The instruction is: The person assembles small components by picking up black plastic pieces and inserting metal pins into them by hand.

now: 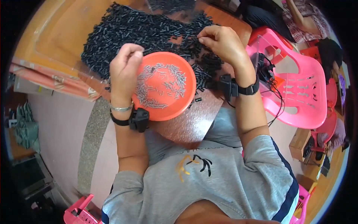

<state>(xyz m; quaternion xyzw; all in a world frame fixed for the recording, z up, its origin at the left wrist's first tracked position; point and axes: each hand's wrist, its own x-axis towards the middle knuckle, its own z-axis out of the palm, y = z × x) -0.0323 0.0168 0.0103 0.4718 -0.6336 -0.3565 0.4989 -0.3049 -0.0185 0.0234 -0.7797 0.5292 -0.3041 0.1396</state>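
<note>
A round orange dish (190, 93) stands in front of me, holding many small silvery metal pins (175, 80). My left hand (125, 69) is over the dish's left rim, its fingers curled and thumb against the forefinger; whatever they may hold is too small to make out. Behind the dish spreads a large heap of short black cylindrical pieces (123, 30). At the heap's right side my right hand (223, 41) is closed in a pinch, fingertips just over the black pieces. I cannot make out what is between them.
The wooden table (56, 41) carries the heap and dish. A pink plastic chair (302, 86) stands at the right, with black cables (279, 100) hanging by it. Another person (307, 22) sits at the far right. A cardboard box (299, 143) is on the right.
</note>
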